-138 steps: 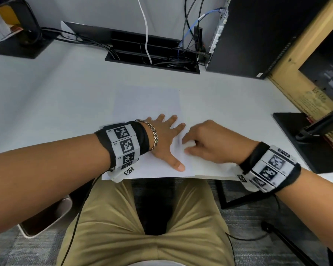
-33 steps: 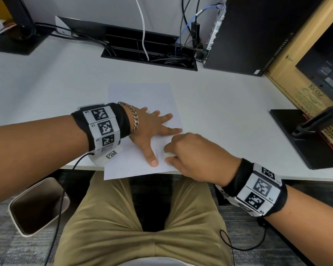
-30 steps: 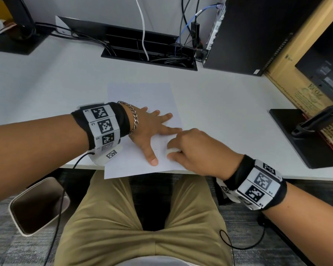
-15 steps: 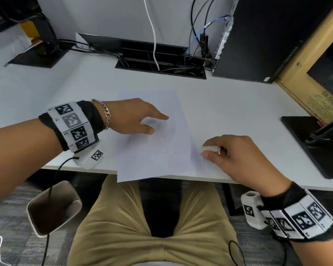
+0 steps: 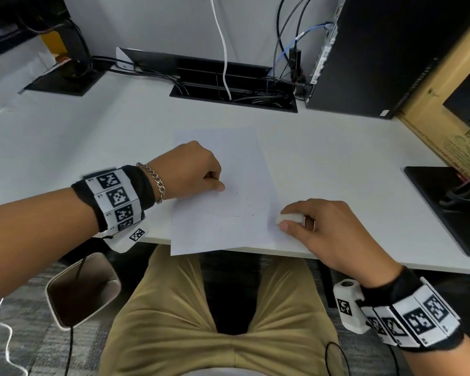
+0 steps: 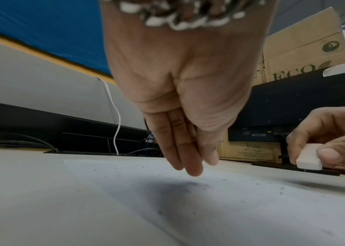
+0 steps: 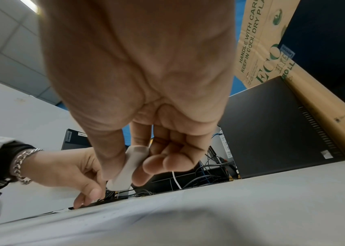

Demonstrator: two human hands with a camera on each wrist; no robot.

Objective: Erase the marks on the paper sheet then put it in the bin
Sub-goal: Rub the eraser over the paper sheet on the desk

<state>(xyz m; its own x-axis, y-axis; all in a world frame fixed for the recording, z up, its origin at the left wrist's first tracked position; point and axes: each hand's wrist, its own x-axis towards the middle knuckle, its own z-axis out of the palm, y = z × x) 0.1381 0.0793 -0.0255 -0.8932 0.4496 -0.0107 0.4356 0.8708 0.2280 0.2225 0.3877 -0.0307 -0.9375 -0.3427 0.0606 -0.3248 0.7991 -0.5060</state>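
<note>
A white paper sheet [image 5: 223, 213] lies on the white desk [image 5: 92, 147], its near edge overhanging the front; faint marks and dark crumbs [image 6: 190, 184] dot it. My left hand [image 5: 215, 183] hovers over the sheet's left part. In the left wrist view its fingers [image 6: 188, 158] hang straight and close together just above the paper, holding nothing. My right hand [image 5: 285, 221] rests at the sheet's right edge and pinches a white eraser [image 5: 289, 219] between thumb and fingers [image 7: 156, 163]. The beige bin [image 5: 82, 291] stands on the floor under the desk, lower left.
A black computer tower [image 5: 385, 50] and a cable well [image 5: 234, 88] with wires line the back of the desk. A cardboard box [image 5: 445, 104] and a black monitor base [image 5: 445, 207] stand at the right. My legs sit under the front edge.
My left hand has lifted its flat palm off the sheet and now hangs above it. My right hand has carried the eraser rightwards, from the sheet's lower middle to its right edge.
</note>
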